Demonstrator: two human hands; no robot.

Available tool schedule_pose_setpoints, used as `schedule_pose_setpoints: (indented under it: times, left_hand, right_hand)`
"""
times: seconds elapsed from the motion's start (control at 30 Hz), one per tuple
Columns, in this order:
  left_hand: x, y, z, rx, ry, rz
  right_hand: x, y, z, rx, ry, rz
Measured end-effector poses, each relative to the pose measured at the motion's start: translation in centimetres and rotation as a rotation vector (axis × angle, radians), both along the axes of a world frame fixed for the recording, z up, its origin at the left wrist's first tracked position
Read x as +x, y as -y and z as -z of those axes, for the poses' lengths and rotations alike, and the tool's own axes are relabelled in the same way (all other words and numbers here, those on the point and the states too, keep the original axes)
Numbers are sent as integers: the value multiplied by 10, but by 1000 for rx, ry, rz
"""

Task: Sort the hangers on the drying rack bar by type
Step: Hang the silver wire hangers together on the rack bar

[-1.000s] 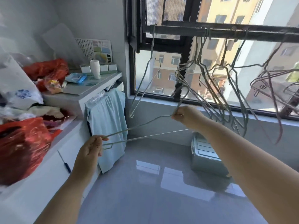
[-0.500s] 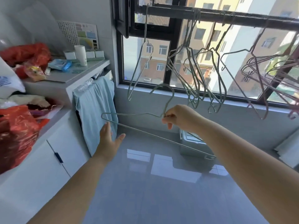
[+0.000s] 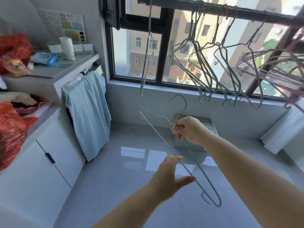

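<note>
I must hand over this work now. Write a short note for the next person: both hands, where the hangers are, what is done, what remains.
Right hand: pinches the loose wire hanger at its neck, off the bar.
Left hand: open, fingers touching the hanger's bottom wire, no grip.
Bar: one grey hanger hangs alone at the left; a grey bunch in the middle; pinkish hangers at the right.
Done: groups look mostly formed.
Left: hang the held hanger with its matching grey type.

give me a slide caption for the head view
Right hand pinches a wire hanger below the bar; open left hand reaches toward it.
</note>
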State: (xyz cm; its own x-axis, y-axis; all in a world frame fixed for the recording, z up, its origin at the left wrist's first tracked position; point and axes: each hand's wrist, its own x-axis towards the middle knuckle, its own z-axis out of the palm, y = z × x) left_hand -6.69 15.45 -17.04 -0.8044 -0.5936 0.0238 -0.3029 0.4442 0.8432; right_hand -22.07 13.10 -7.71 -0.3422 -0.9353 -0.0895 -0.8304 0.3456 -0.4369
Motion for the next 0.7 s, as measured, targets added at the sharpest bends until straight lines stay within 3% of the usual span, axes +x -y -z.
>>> schedule_pose_setpoints:
  times: [0.33,0.57,0.7]
  left_hand:
    - [11,-9,15,142,17,-11]
    - [24,-19,28,221,-109,-112]
    - [26,-7,29,151,-170,-207]
  right_hand:
    - [5,18,3,-264,283,268]
    - [24,32,-3,-355,412,317]
    - [34,46,-20,-387,440,295]
